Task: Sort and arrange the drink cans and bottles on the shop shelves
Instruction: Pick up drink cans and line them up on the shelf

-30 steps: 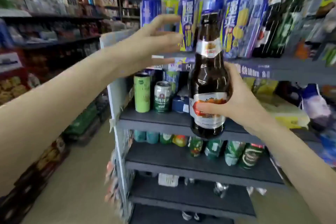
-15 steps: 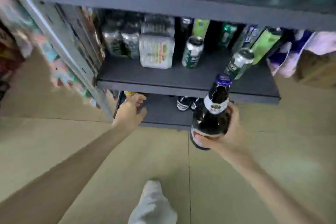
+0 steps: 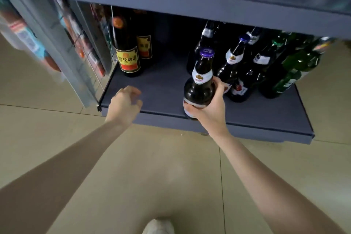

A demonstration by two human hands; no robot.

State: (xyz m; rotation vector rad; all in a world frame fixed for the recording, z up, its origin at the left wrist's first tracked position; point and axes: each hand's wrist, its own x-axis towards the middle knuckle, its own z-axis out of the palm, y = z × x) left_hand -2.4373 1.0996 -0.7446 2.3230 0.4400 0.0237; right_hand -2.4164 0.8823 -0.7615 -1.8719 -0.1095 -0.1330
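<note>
Lowered to the bottom shelf, the right hand gripped an upright bottle just left of the bottle cluster; left hand hung loosely curled, holding nothing.

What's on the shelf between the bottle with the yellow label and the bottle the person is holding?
Nothing: in the head view, only bare shelf lies between the yellow-label bottle and the held bottle. The left hand hovers nearer the shelf's front edge.

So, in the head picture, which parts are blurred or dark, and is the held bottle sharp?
Head view: the bottle in the right hand is sharp; the left edge and top right corner are motion-blurred; the back of the bottom shelf lies in shadow; the wide lens bends the shelf edges.
</note>
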